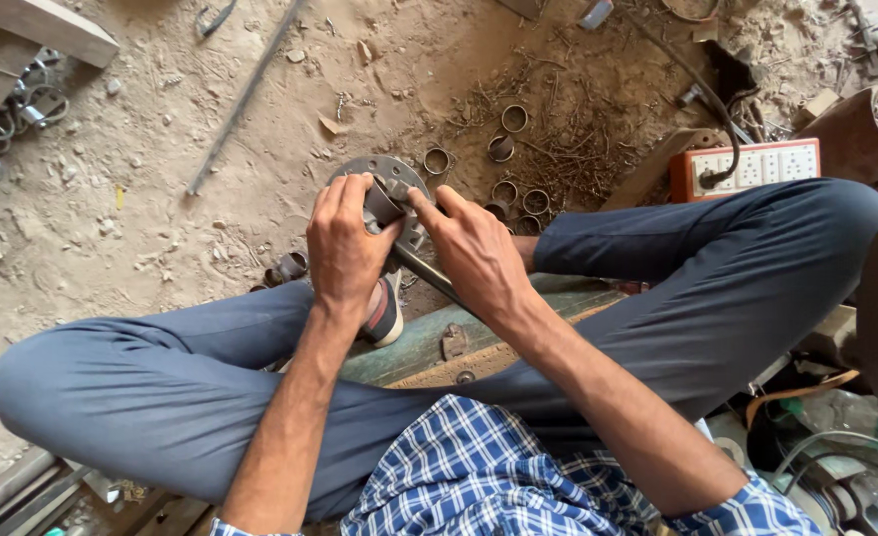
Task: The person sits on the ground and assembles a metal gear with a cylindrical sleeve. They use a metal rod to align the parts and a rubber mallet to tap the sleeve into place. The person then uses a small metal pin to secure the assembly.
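Observation:
I sit with knees spread over a dirt floor. My left hand (pixel 345 243) grips a short metal ring (pixel 383 204) and the edge of a round steel plate with holes (pixel 375 169). My right hand (pixel 474 248) lies beside it, its forefinger pressing the same ring from the right. A steel rod (pixel 429 273) runs down from the plate under my right hand. Part of the plate is hidden by both hands.
Several loose metal rings (pixel 513 119) lie on the dirt beyond the plate amid metal scraps. An orange-and-white socket board (pixel 756 167) with a black cable sits at the right. A thin bar (pixel 246 94) lies far left; chain links (pixel 22 114) at the upper left.

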